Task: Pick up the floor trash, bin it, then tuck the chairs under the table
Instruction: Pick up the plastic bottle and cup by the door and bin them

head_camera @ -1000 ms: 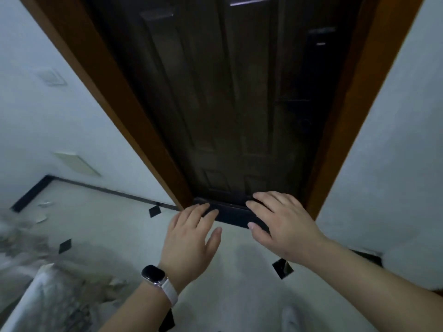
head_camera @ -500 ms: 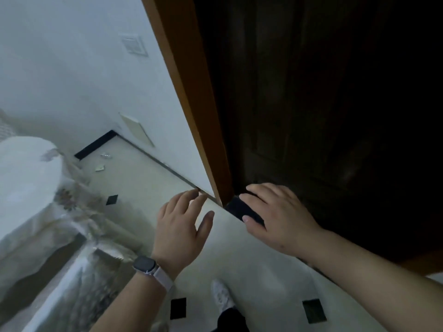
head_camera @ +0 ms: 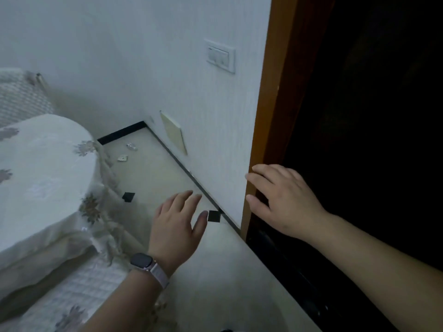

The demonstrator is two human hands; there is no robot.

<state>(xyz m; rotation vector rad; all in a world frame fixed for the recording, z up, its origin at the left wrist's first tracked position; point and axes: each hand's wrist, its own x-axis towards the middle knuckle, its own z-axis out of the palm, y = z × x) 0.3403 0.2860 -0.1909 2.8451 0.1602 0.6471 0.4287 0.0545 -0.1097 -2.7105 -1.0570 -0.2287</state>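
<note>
Hovering low over the pale floor point(head_camera: 215, 271), the left hand point(head_camera: 177, 226), a watch point(head_camera: 141, 261) on its wrist, has straight, loosely spread fingers and holds nothing. At its two o'clock the right hand point(head_camera: 285, 202) is also spread and empty, its fingertips at the edge of the orange-brown door frame point(head_camera: 271, 116); whether they touch it I cannot tell. At nine o'clock stands the cloth-covered table point(head_camera: 43, 176). Farther off, at eleven o'clock, small trash scraps point(head_camera: 122, 158) lie on the floor near the wall corner. A wall switch point(head_camera: 221, 59) sits high at twelve.
</note>
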